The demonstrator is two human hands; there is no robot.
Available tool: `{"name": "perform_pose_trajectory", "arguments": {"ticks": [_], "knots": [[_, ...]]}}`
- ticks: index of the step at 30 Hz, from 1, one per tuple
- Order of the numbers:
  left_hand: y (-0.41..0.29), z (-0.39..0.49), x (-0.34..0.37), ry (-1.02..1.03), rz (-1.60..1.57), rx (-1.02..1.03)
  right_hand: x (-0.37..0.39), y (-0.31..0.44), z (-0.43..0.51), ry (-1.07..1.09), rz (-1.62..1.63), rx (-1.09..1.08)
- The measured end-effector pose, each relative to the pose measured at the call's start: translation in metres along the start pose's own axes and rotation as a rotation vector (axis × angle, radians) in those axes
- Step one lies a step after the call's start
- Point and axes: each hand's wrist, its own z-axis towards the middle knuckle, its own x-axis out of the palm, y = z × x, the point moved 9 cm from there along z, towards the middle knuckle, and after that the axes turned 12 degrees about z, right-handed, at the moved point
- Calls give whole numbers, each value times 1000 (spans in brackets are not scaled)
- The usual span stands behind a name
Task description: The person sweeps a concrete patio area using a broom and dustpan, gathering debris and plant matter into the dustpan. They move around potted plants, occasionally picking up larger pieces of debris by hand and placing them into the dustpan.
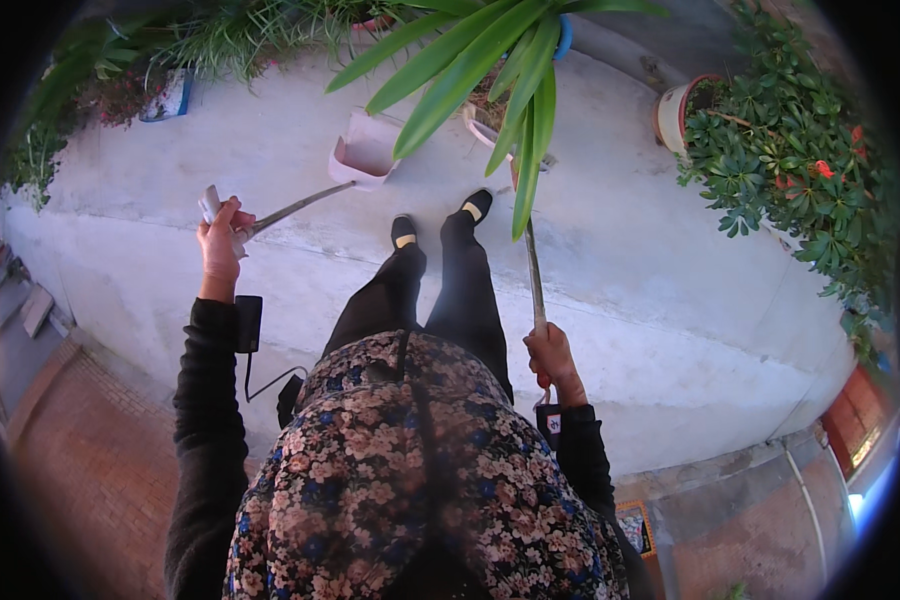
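Observation:
My left hand (pixel 223 232) is closed around the upper end of a long stick handle (pixel 300 205). A whitish piece (pixel 210 202) sticks out above the fingers; what it is I cannot tell. The handle runs down to a pale pink dustpan (pixel 364 174), which rests on the concrete ahead of my feet. My right hand (pixel 551 356) grips another long handle (pixel 534 277), pointing away from me, with a cord loop at its end. Long green leaves (pixel 450 82) cover much of its far end. A pinkish rim (pixel 481 133) and tan bristles, apparently a broom head, show behind them.
Potted plants line the far side, with a blue-and-white planter (pixel 166 97) at left. At right, a leafy bush with red flowers grows from a white pot (pixel 675 116). A step edge (pixel 390 268) crosses the pale concrete. Brick paving (pixel 97 450) lies lower left.

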Motion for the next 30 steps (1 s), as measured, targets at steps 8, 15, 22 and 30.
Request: {"name": "perform_pose_trajectory", "arguments": {"ticks": [8, 15, 22, 30], "knots": [[25, -18, -25, 37, -204, 19, 71, 22, -8, 209, 181, 37], [65, -40, -83, -92, -212, -6, 196, 6, 70, 369, 33, 179], [94, -44, -99, -209, -277, 0, 216, 19, 117, 329, -1395, -108], [86, -30, -83, -191, -178, -39, 366, 272, 209, 129, -950, -966]]}}
